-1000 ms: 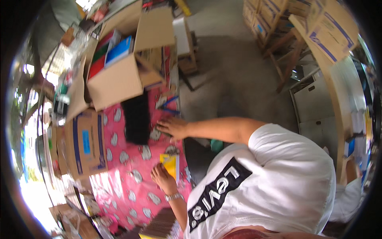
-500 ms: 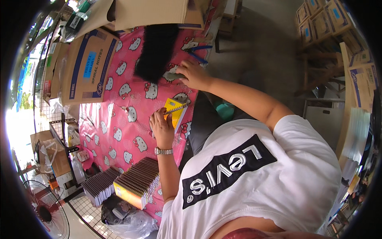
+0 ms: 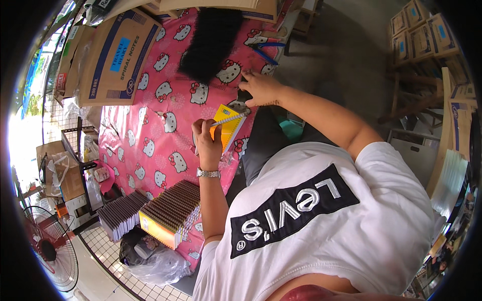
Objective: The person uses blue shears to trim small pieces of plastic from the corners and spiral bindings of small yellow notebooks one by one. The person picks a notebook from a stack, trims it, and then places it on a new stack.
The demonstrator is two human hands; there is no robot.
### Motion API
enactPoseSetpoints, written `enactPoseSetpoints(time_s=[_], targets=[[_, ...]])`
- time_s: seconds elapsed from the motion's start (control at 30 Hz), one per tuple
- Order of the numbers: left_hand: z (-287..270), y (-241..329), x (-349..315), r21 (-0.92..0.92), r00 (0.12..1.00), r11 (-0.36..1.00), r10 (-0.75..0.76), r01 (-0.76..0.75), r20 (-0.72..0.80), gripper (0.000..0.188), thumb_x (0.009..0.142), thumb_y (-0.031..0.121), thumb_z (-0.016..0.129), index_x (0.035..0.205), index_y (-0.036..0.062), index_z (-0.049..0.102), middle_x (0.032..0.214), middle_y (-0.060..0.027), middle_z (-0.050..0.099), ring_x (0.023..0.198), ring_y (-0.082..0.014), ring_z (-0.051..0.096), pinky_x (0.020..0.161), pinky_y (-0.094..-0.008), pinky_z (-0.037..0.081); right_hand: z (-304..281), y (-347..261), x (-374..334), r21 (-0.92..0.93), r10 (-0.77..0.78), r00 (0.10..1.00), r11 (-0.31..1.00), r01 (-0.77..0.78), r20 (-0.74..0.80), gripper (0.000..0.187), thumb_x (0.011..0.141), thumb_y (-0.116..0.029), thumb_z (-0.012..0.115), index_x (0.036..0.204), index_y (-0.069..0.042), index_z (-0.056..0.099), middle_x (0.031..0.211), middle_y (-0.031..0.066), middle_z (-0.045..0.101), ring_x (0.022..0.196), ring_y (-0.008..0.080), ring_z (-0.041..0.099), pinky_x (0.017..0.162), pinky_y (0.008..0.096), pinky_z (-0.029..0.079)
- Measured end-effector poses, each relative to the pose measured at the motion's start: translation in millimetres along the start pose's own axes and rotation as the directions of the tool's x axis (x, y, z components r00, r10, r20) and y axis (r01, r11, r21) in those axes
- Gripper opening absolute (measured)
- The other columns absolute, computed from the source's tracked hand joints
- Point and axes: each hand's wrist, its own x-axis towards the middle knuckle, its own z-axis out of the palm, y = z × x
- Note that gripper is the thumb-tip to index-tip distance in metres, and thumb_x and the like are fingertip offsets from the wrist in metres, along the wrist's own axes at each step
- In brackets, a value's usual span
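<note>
A small yellow notebook (image 3: 226, 134) lies at the table's near edge, a pale spiral coil (image 3: 231, 119) running along its top side. My left hand (image 3: 207, 141), with a metal watch at the wrist, is closed on the notebook and coil at their left end. Just beyond the coil's right end is my right hand (image 3: 262, 89), its fingers bent over a dark object that they mostly hide. Blue-handled pliers (image 3: 266, 52) rest farther up, by the table edge. A thick bundle of black coils (image 3: 211, 45) lies to their left.
Bound notebooks stand in two rows (image 3: 170, 213) at the lower left, beside a clear plastic bag (image 3: 158, 263). A large carton (image 3: 120, 60) sits at the far left of the pink patterned table cover (image 3: 168, 143). A fan (image 3: 50, 246) stands lower left; stacked cartons (image 3: 424, 32) are far right.
My right hand has moved nearer the notebook's coil, taking the dark object with it. My left hand stays at the notebook. The whole view has shifted a little.
</note>
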Motion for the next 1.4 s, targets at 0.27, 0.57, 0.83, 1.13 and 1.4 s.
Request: enactPoseSetpoints(time_s=[0.27,0.57,0.83,1.13,1.4], targets=[[-4,22,12,-0.074,0.986,0.992,0.110,-0.101,0.124,0.024,0.080,0.004,0.071,0.102,0.0023,0.061,0.099,-0.0154,0.056,0.089,-0.0326,0.059,0.075,-0.0397,0.050,-53,-19,0,0.903,-0.314,0.882,0.362,-0.230,0.350,0.035,0.080,-0.028,0.070,0.103,-0.002,0.070,0.095,0.0017,0.066,0.090,0.0095,0.057,0.079,0.0262,0.044],[-6,21,15,-0.092,0.983,0.992,0.098,-0.084,0.154,0.027,0.081,0.006,0.070,0.105,0.0029,0.057,0.101,-0.0150,0.056,0.089,-0.0336,0.060,0.074,-0.0391,0.052,-32,-17,9,0.915,-0.297,0.906,0.358,-0.189,0.303,0.036,0.082,-0.031,0.072,0.106,-0.004,0.069,0.095,0.0001,0.065,0.090,0.0095,0.058,0.078,0.0248,0.043],[-4,18,15,-0.089,0.985,0.995,0.058,-0.045,0.159,0.026,0.081,0.006,0.071,0.103,0.0019,0.056,0.098,-0.0146,0.057,0.090,-0.0321,0.060,0.073,-0.0382,0.053,-41,-26,11,0.919,-0.378,0.837,0.166,-0.359,0.395,0.039,0.075,-0.033,0.076,0.105,-0.009,0.071,0.126,0.0131,0.056,0.121,0.0257,0.051,0.103,0.0357,0.038],[6,9,6,-0.271,0.986,0.952,-0.158,0.141,-0.043,0.020,0.088,0.005,0.065,0.106,-0.0007,0.059,0.097,-0.0114,0.063,0.081,-0.0196,0.064,0.070,-0.0292,0.053,0,81,47,0.420,0.028,0.965,0.903,0.087,-0.259,0.060,0.077,-0.041,0.076,0.129,-0.015,0.058,0.147,0.0139,0.040,0.135,0.0345,0.039,0.110,0.0429,0.035],[12,-2,-17,-0.540,0.914,0.803,-0.382,0.254,-0.139,0.019,0.098,0.005,0.055,0.115,-0.0021,0.057,0.102,-0.0079,0.065,0.086,-0.0128,0.065,0.075,-0.0262,0.053,12,110,16,-0.268,0.164,0.929,0.928,-0.259,-0.330,0.054,0.088,-0.038,0.062,0.134,-0.011,0.053,0.141,0.0112,0.047,0.132,0.0325,0.042,0.104,0.0453,0.040]])
